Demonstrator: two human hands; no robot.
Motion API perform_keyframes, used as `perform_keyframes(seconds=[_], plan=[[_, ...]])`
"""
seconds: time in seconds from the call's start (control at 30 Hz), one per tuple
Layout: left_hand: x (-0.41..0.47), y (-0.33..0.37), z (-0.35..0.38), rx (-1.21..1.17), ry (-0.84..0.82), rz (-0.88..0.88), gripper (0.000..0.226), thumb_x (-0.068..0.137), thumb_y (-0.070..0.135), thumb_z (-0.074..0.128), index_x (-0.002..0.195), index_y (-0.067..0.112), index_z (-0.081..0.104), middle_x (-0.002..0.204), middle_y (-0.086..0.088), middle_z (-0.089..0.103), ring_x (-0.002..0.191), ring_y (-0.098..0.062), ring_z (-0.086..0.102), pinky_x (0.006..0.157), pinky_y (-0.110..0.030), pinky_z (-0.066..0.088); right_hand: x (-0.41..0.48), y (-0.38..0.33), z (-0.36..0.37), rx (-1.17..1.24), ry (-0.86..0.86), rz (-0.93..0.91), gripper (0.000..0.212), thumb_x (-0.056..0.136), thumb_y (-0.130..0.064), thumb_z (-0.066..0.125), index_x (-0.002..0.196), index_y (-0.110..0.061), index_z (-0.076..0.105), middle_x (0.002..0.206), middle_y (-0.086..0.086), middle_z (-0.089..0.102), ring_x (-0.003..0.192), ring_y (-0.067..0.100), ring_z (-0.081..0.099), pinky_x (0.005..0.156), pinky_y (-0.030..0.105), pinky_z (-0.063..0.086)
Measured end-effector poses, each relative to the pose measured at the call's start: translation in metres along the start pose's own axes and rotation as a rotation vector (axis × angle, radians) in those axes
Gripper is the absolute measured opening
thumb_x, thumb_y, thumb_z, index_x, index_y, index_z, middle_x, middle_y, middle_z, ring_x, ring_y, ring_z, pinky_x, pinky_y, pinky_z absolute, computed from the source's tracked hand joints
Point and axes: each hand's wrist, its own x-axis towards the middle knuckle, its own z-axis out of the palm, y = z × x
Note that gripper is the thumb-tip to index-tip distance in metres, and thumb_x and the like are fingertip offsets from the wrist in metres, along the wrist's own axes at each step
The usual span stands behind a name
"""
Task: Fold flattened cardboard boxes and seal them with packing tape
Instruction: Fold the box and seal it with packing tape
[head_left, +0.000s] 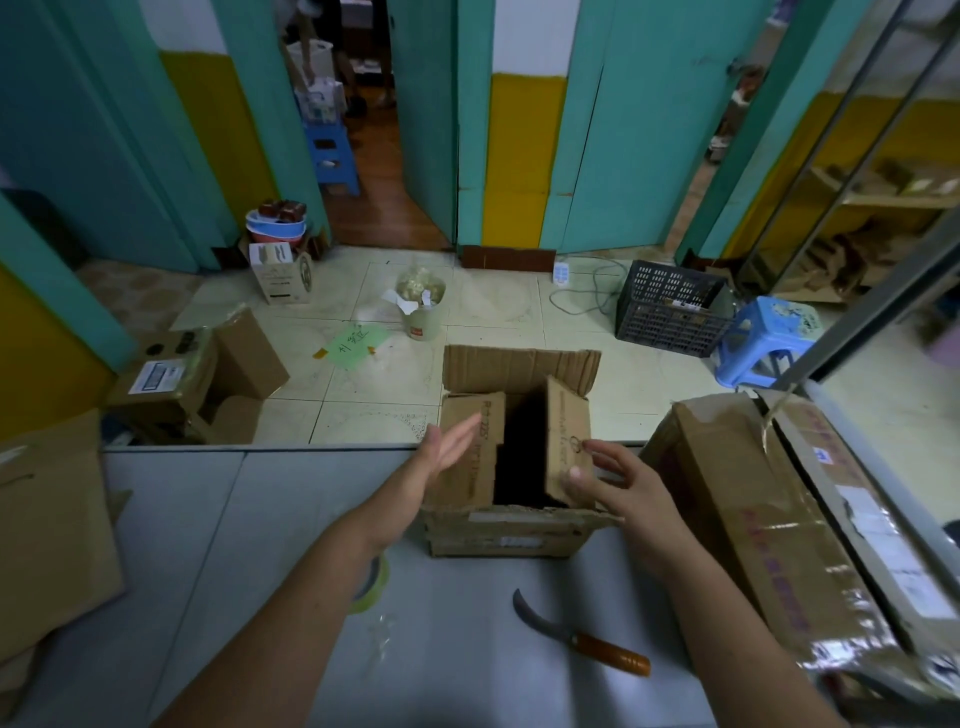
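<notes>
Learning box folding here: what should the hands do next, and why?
Probably push both side flaps down flat: the left flap and right flap stand half raised over the open box, with the left hand and right hand at them.

- Open box, centre frame: is showing matt brown corrugated cardboard, with edges rough and frayed.
- Table, lower left: is presenting a smooth grey surface with a dull sheen.
- Knife, lower centre: is showing a dark matt metal blade and a glossy orange-brown wooden handle.
- Tape roll, lower centre: is appearing translucent and glossy.
- Large carton, right: its cardboard is glinting under glossy clear tape.
- Stool, right: is showing smooth blue plastic.
</notes>
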Motion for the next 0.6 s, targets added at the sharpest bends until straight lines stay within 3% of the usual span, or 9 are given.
perform_keyframes(seconds=[0.07, 0.1, 0.2, 0.3, 0.37, 0.43, 0.5, 0.6], plan=[[0.004, -0.001, -0.002, 0.0, -0.017, -0.04, 0.07, 0.095, 0.08, -0.008, 0.152, 0.068, 0.032, 0.161, 0.031, 0.037, 0.159, -0.009, 0.009, 0.125, -0.061, 0.003, 0.003, 0.006, 0.001, -0.029, -0.022, -0.011, 0.063, 0.074, -0.023, 0.093, 0.13, -0.026, 0.065, 0.128, -0.001, 0.063, 0.112, 0.02, 0.068, 0.079, 0.028, 0.062], [0.006, 0.0, -0.002, 0.018, -0.002, -0.055, 0.065, 0.1, 0.076, -0.001, 0.153, 0.064, 0.034, 0.161, 0.03, 0.039, 0.157, -0.007, 0.015, 0.125, -0.058, 0.011, 0.007, 0.011, 0.001, -0.044, -0.025, -0.017, 0.063, 0.074, -0.014, 0.092, 0.129, -0.025, 0.065, 0.127, 0.002, 0.064, 0.113, 0.022, 0.067, 0.078, 0.029, 0.062], [0.015, 0.001, -0.005, 0.148, 0.053, -0.059, 0.043, 0.113, 0.045, 0.042, 0.155, 0.046, 0.044, 0.164, 0.022, 0.037, 0.151, -0.009, 0.038, 0.116, -0.045, 0.042, 0.013, 0.024, 0.004, -0.145, -0.015, -0.059, 0.061, 0.076, -0.002, 0.089, 0.128, -0.024, 0.065, 0.126, 0.004, 0.064, 0.112, 0.025, 0.066, 0.075, 0.029, 0.063], [0.023, -0.007, -0.012, 0.337, 0.026, 0.009, 0.05, 0.105, 0.008, 0.061, 0.146, 0.037, 0.059, 0.165, 0.018, 0.035, 0.148, -0.006, 0.042, 0.102, -0.029, 0.056, 0.015, 0.031, 0.001, -0.255, -0.009, -0.128, 0.058, 0.081, -0.009, 0.087, 0.13, -0.029, 0.063, 0.128, -0.003, 0.062, 0.109, 0.022, 0.066, 0.075, 0.028, 0.063], [0.024, -0.012, -0.015, 0.298, 0.052, 0.053, 0.046, 0.102, 0.005, 0.065, 0.137, 0.036, 0.068, 0.157, 0.019, 0.048, 0.144, 0.0, 0.046, 0.102, -0.02, 0.053, 0.011, 0.029, -0.001, -0.287, -0.034, -0.162, 0.051, 0.09, -0.02, 0.079, 0.135, -0.032, 0.06, 0.131, -0.007, 0.061, 0.109, 0.016, 0.066, 0.079, 0.026, 0.061], [0.022, -0.016, -0.017, 0.222, 0.088, 0.081, 0.034, 0.105, 0.011, 0.061, 0.13, 0.032, 0.072, 0.14, 0.021, 0.066, 0.134, 0.004, 0.056, 0.111, -0.023, 0.048, 0.007, 0.028, -0.006, -0.23, -0.054, -0.125, 0.04, 0.102, -0.029, 0.063, 0.141, -0.036, 0.059, 0.136, -0.006, 0.061, 0.116, 0.011, 0.065, 0.087, 0.025, 0.059], [0.018, -0.021, -0.019, 0.082, 0.165, 0.083, 0.033, 0.109, 0.008, 0.05, 0.123, 0.023, 0.076, 0.128, 0.015, 0.074, 0.125, -0.001, 0.064, 0.109, -0.027, 0.049, 0.001, 0.03, -0.013, -0.057, -0.103, -0.024, 0.039, 0.107, -0.027, 0.051, 0.143, -0.039, 0.059, 0.141, -0.004, 0.062, 0.126, 0.014, 0.061, 0.096, 0.032, 0.057], [0.009, -0.032, -0.02, -0.098, 0.278, 0.055, 0.04, 0.103, -0.007, 0.05, 0.116, 0.019, 0.077, 0.12, 0.006, 0.078, 0.122, -0.014, 0.069, 0.108, -0.037, 0.053, -0.012, 0.035, -0.026, -0.083, -0.247, -0.036, 0.068, 0.087, -0.022, 0.062, 0.15, -0.044, 0.049, 0.15, -0.012, 0.055, 0.138, 0.013, 0.052, 0.11, 0.047, 0.049]])
